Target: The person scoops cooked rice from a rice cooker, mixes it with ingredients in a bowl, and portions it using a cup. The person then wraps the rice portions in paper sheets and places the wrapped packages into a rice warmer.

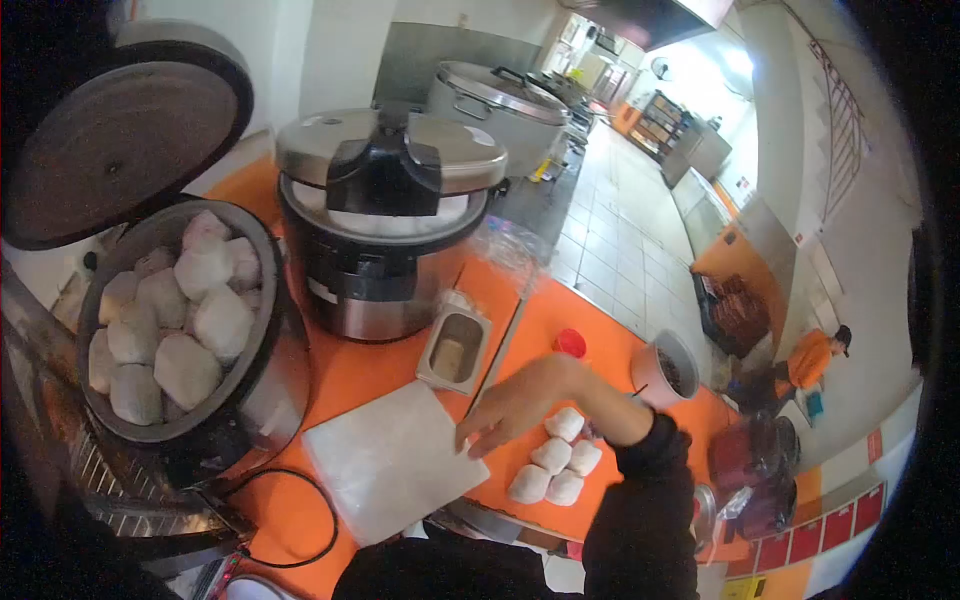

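Observation:
My right hand [525,400] reaches across the orange table with its fingers pointing down and slightly apart. Its fingertips are at the right edge of a stack of white sheets [385,465]; whether they touch it I cannot tell. Just right of the hand, several rounded white wrapped bundles [553,456] sit in a cluster. A small rectangular metal pan [455,347] stands beyond the sheets. My left hand is out of view.
At left, an open rice cooker [270,270] holds many wrapped bundles [185,360]. A second rice cooker [375,270] has its lid nearly down. A red cup [570,343] and a grey bucket [665,368] stand farther right. A person in orange [805,360] is in the background.

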The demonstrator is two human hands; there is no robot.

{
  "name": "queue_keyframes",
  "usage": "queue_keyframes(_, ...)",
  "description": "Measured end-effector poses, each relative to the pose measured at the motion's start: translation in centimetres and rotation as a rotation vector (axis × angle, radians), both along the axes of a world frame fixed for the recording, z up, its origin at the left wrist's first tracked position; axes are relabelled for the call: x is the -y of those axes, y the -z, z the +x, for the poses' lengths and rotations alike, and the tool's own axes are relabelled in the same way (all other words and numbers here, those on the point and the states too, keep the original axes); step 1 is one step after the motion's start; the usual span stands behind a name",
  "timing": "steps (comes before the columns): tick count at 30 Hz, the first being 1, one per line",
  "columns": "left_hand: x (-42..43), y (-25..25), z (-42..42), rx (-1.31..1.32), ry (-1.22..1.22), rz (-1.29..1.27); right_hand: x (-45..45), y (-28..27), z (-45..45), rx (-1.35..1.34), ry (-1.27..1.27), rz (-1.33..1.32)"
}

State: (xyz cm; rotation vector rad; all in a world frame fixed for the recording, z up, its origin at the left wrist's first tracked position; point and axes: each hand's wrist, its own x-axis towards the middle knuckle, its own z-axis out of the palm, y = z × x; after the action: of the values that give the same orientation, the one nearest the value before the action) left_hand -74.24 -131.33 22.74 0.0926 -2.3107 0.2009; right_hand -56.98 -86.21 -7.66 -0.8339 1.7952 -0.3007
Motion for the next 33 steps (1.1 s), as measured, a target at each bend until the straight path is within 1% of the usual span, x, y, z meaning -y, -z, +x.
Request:
queue_keyframes(1, 0.4, -0.4, -0.3, 0.005, 0.003, -0.011, -4.2, 5.5, 1.0, 0.050, 0.222, 0.009)
queue_keyframes(2, 0.7, -0.6, -0.5, 0.007, 0.044, 0.005, -6.8, 8.1, 3.5, -0.151, 0.256, 0.167)
queue_keyframes(3, 1.7, -0.9, -1.2, 0.032, 0.079, -0.103, -8.8, 10.6, 5.8, -0.352, 0.282, 0.329)
queue_keyframes(4, 3.1, -1.2, -2.1, 0.058, 0.114, -0.212, -10.6, 15.7, 8.4, -0.386, 0.151, 0.511)
queue_keyframes(5, 3.5, -1.6, -2.5, 0.088, 0.150, -0.325, -10.0, 17.2, 10.9, -0.417, 0.150, 0.613)
queue_keyframes(6, 3.0, -2.1, -2.5, 0.150, 0.135, -0.027, -9.3, 18.7, 13.4, -0.444, 0.145, 0.716)
queue_keyframes(7, 2.3, -2.6, -2.0, 0.212, 0.111, 0.271, -6.9, 17.4, 15.5, -0.479, 0.273, 0.744)
queue_keyframes(8, 1.6, -3.0, -1.3, 0.265, 0.077, 0.570, -7.1, 20.5, 17.8, -0.676, 0.300, 0.771)
queue_keyframes(9, 0.4, -2.4, 0.2, 0.239, 0.119, 0.461, -7.6, 25.3, 20.4, -0.880, 0.329, 0.792)
queue_keyframes(10, -1.2, -1.1, 2.3, 0.207, 0.157, 0.353, -7.8, 28.2, 22.1, -1.090, 0.354, 0.807)
queue_keyframes(12, -1.9, 0.5, 3.7, 0.132, 0.190, 0.179, -8.4, 28.5, 23.2, -1.103, 0.281, 0.756)
queue_keyframes(14, -0.5, 1.1, 1.4, 0.057, 0.185, 0.094, -9.7, 27.5, 21.8, -1.002, 0.248, 0.658)
queue_keyframes(16, 1.6, 0.8, -1.3, 0.010, 0.202, -0.079, -9.8, 24.5, 20.8, -0.924, 0.277, 0.510)
queue_keyframes(18, 3.1, 0.8, -2.7, -0.019, 0.200, -0.227, -11.1, 24.9, 18.9, -0.683, 0.424, 0.413)
queue_keyframes(19, 3.1, 1.1, -2.6, -0.046, 0.176, -0.220, -11.8, 25.8, 17.2, -0.380, 0.541, 0.407)
queue_keyframes(20, -0.9, 2.0, 1.5, -0.089, 0.137, -0.029, -11.1, 23.8, 14.8, -0.193, 0.605, 0.341)
queue_keyframes(21, 0.4, 2.3, -0.7, -0.173, 0.143, 0.203, -8.8, 18.7, 12.0, -0.071, 0.653, 0.247)
queue_keyframes(22, -0.6, 2.5, 0.2, -0.188, 0.114, 0.234, -5.9, 13.2, 9.4, -0.035, 0.686, 0.123)
queue_keyframes(23, -2.5, 2.2, 2.9, -0.126, 0.072, 0.246, -2.5, 7.3, 7.2, -0.073, 0.689, -0.048)
queue_keyframes(24, -2.9, 2.4, 3.4, -0.149, 0.105, 0.266, 1.0, 2.5, 5.2, -0.161, 0.657, -0.215)
queue_keyframes(25, -3.1, 2.4, 3.6, -0.165, 0.095, 0.266, 4.3, -1.6, 3.3, -0.318, 0.576, -0.377)
queue_keyframes(27, -3.2, 2.6, 3.3, -0.190, 0.086, 0.273, 10.0, -6.2, -2.1, -0.786, 0.233, -0.724)
queue_keyframes(29, -3.0, 2.6, 3.6, -0.189, 0.093, 0.260, 16.6, -7.3, -7.0, -0.631, 0.365, -0.887)
queue_keyframes(30, -3.0, 2.6, 3.6, -0.198, 0.103, 0.277, 20.1, -8.6, -8.6, -0.701, 0.413, -0.848)
queue_keyframes(32, -3.5, 2.5, 4.3, -0.179, 0.117, 0.297, 25.9, -6.7, -15.2, -0.862, 0.431, -0.857)
queue_keyframes(33, -3.4, 2.4, 4.4, -0.180, 0.120, 0.306, 30.0, -5.4, -18.9, -0.930, 0.490, -0.779)
